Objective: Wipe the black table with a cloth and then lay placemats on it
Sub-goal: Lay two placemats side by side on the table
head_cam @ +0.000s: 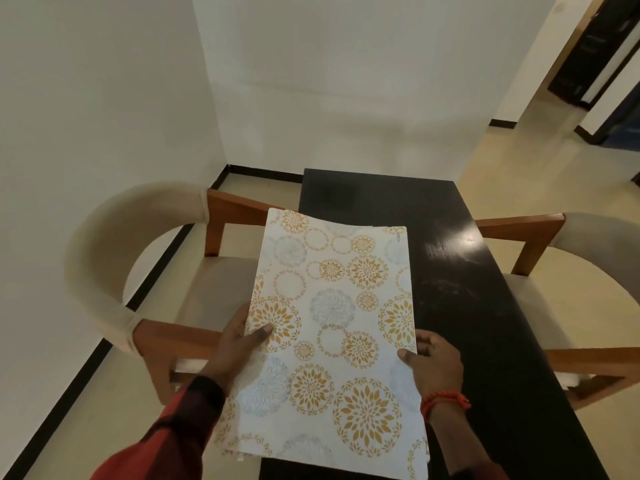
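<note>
A stack of white placemats [332, 327] printed with gold and grey floral circles is held above the left part of the black table [485, 323]. My left hand [239, 344] grips the stack's left edge, thumb on top. At the right edge my right hand [433, 362] holds it the same way, thumb on the top mat and fingers underneath. The stack's left side overhangs the table's edge. No cloth is in view. Faint streaks show on the tabletop to the right of the mats.
A beige upholstered chair with wooden arms [138, 271] stands left of the table, and another chair [588, 289] stands on the right. White walls close off the far end and the left. A doorway [595, 64] opens at the upper right.
</note>
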The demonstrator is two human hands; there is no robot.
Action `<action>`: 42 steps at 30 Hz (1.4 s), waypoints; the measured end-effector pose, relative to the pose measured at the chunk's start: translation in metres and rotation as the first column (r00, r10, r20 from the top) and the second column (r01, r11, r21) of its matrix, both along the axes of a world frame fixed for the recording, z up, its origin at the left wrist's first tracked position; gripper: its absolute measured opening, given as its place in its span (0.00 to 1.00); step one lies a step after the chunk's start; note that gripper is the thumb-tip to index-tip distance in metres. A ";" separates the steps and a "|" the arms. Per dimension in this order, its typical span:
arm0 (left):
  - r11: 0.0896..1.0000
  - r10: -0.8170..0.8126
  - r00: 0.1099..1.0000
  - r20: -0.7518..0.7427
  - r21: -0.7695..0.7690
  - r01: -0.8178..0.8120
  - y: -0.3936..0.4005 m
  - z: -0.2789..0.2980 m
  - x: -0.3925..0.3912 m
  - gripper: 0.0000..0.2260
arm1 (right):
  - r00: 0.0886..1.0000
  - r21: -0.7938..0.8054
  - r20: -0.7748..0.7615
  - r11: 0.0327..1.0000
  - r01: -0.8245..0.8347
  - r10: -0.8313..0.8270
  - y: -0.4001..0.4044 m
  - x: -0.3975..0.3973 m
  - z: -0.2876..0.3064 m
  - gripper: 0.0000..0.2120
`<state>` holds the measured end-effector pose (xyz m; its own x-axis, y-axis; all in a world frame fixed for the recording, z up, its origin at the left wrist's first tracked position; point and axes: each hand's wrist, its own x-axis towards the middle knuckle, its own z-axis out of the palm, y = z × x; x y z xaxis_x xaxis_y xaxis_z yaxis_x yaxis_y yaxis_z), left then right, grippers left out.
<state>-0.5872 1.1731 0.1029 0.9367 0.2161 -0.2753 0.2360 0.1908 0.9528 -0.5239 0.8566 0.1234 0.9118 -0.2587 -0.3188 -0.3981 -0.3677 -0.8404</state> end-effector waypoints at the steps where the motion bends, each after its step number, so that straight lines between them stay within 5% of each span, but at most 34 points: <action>1: 1.000 0.003 1.000 0.001 0.006 -0.003 -0.002 -0.003 0.011 0.20 | 1.000 0.004 0.002 1.000 0.015 -0.015 -0.002 0.011 -0.001 0.16; 14: 0.999 0.032 0.996 -0.088 0.025 -0.030 -0.012 -0.031 0.109 0.17 | 0.999 0.127 0.012 0.991 0.045 -0.047 -0.006 0.119 -0.041 0.17; 23: 0.906 0.260 0.961 -0.096 0.370 -0.208 -0.015 -0.076 0.163 0.15 | 0.992 -0.057 0.073 0.993 0.107 -0.103 0.013 0.164 -0.076 0.16; 42: 0.833 0.147 0.974 -0.175 0.552 -0.027 0.005 -0.119 0.236 0.22 | 0.993 -0.201 0.025 0.973 0.114 -0.112 0.015 0.228 -0.119 0.11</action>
<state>-0.3510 1.1785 -0.0166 0.8437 0.4646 -0.2689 0.4408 -0.3139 0.8409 -0.2961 0.8720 0.0044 0.8768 -0.4180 -0.2378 -0.4363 -0.4835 -0.7588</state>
